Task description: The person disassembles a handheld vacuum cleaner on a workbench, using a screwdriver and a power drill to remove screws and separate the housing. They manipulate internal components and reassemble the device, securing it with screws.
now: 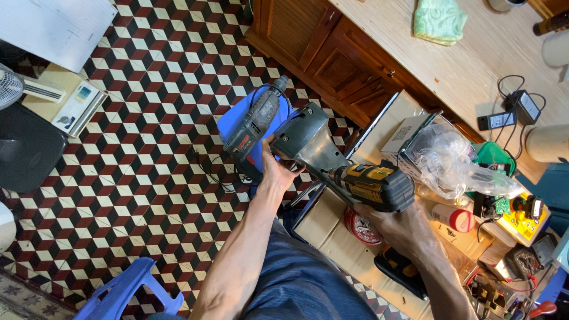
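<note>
While your right hand (391,222) wraps the yellow-and-black power tool (341,163) from beneath to carry its weight, your left hand (277,169) closes on its grey-green head, steadying it above the drill (253,127) lying just beyond your left fingers.

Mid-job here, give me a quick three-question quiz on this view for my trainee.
1. True or false: the left hand grips the dark grey housing of the power tool.
2. What does the right hand hold? A) the yellow-and-black cordless tool B) the red can C) the green cloth
3. What rests on the blue stool behind the left hand?

Key
1. True.
2. A.
3. A grey corded drill, lying on its side.
</note>
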